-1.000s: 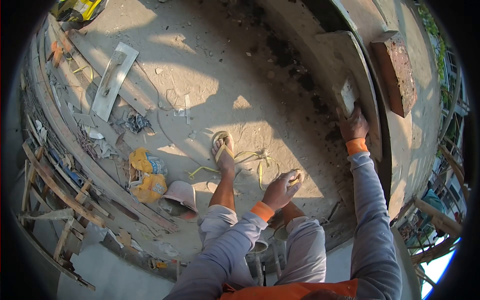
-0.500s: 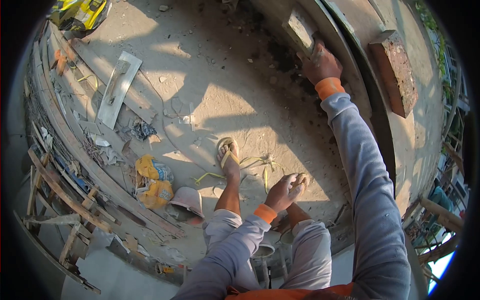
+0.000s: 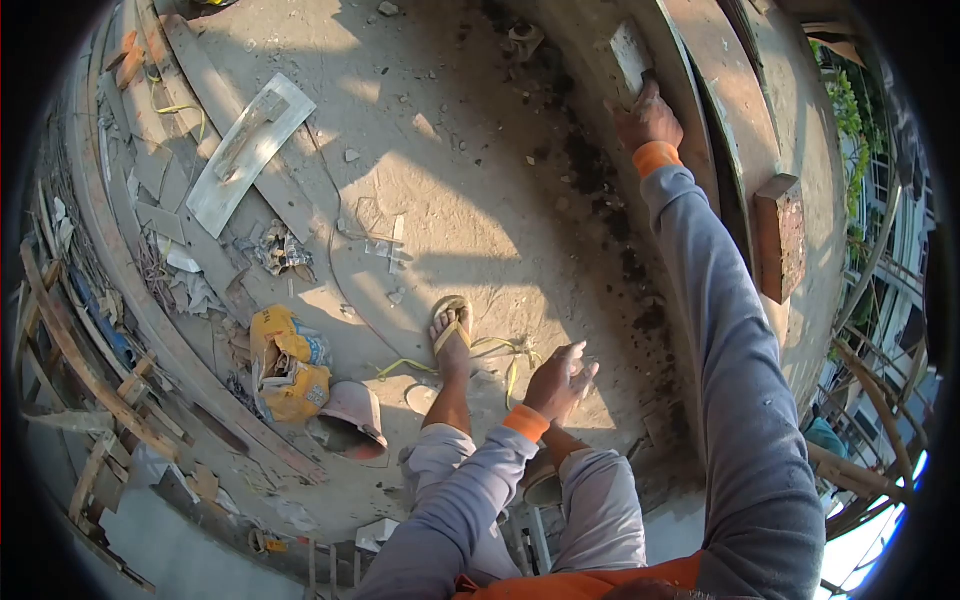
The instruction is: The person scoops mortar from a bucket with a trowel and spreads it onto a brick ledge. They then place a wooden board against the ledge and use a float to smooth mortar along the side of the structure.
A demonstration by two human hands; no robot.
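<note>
My right hand is stretched far forward, its fingers wrapped round the near end of a trowel. The trowel's flat blade lies against the grey plastered surface at the upper right. Above my right foot, my left hand hangs with its fingers apart, and nothing shows in it. My left foot in a yellow-strapped sandal stands on the dusty ground, with a yellow strap beside it.
A long metal float lies on planks at the upper left. Below are a yellow bag and a tipped pinkish bucket. A red-brown block sits at the right. Wooden pieces line the left edge.
My right hand has moved forward and left along the surface with the trowel. My left hand's fingers have spread a little. The view has shifted, and the yellow-black bag has nearly left the top edge.
</note>
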